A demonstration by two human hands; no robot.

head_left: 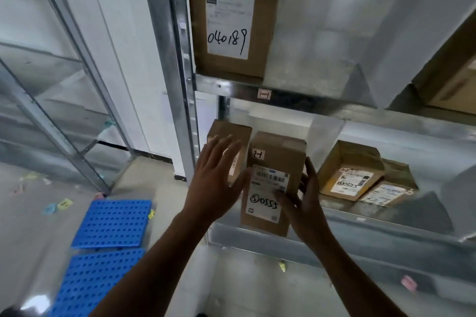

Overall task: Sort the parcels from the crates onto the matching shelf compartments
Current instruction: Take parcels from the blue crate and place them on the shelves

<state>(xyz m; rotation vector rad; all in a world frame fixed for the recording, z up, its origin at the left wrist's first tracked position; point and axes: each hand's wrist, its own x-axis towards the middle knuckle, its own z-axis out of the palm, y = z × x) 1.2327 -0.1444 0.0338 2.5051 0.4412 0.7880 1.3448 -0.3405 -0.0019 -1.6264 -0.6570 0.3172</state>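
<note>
A brown cardboard parcel [273, 162] with a white label reading "0555" and a small tag "2-1" stands upright at the front edge of the middle metal shelf [360, 219]. My right hand [306, 201] grips its lower right side. My left hand [216, 177] hovers with fingers spread just left of the parcel, in front of a second small parcel [226, 134] behind it. Whether the left palm touches the labelled parcel I cannot tell.
Two more labelled parcels [350, 177] [389, 188] lie further right on the same shelf. A taller box marked "040189" [231, 18] stands on the shelf above. Two blue perforated plastic panels [110, 224] lie on the floor at left, near paper scraps.
</note>
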